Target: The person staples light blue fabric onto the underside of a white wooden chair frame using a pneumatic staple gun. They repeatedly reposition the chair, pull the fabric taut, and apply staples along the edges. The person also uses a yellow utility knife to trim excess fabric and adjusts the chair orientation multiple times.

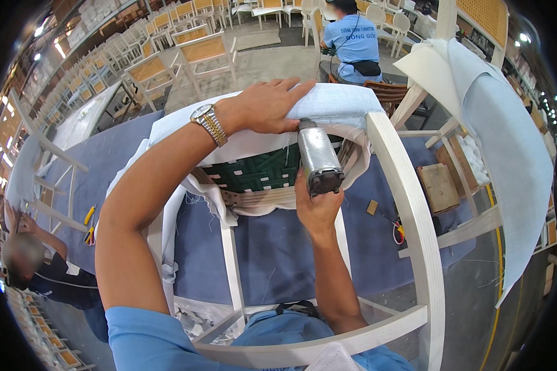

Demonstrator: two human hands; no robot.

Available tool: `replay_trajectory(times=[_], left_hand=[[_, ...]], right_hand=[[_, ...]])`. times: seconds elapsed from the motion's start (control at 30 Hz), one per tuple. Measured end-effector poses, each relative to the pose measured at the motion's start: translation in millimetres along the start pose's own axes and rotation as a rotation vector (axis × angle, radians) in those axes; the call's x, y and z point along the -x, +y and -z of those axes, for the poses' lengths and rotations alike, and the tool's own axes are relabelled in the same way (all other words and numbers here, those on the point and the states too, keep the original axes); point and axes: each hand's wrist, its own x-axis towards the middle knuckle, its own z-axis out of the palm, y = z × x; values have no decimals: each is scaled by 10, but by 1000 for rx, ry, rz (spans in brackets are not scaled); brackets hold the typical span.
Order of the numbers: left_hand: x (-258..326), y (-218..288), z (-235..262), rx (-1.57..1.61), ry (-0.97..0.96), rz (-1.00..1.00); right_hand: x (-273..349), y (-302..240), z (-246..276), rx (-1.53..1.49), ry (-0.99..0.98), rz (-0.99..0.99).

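A white wooden chair frame point(408, 204) lies tipped on a blue-covered workbench point(278, 247). Its seat shows green webbing point(260, 170) and is wrapped in light blue-grey fabric point(337, 102). My left hand point(269, 105), with a metal watch on the wrist, presses flat on the fabric at the seat's far edge. My right hand point(319, 207) grips a silver pneumatic staple gun point(319, 157), its nose pointing up against the fabric edge just under my left hand.
A person in a blue shirt point(353, 40) works at the back, among rows of white chairs point(198, 52). Another person point(37, 266) crouches at lower left. A second chair frame with white fabric point(501, 123) stands at right. Small tools point(90, 222) lie on the bench.
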Motion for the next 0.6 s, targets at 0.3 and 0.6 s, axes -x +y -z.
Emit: replay_trajectory(times=[0.3, 0.6], left_hand=[[48, 75, 37, -39, 11, -3], [33, 68, 11, -59, 57, -54]], right_hand=[[15, -39, 13, -2, -43, -45], [25, -48, -19, -21, -47, -23]])
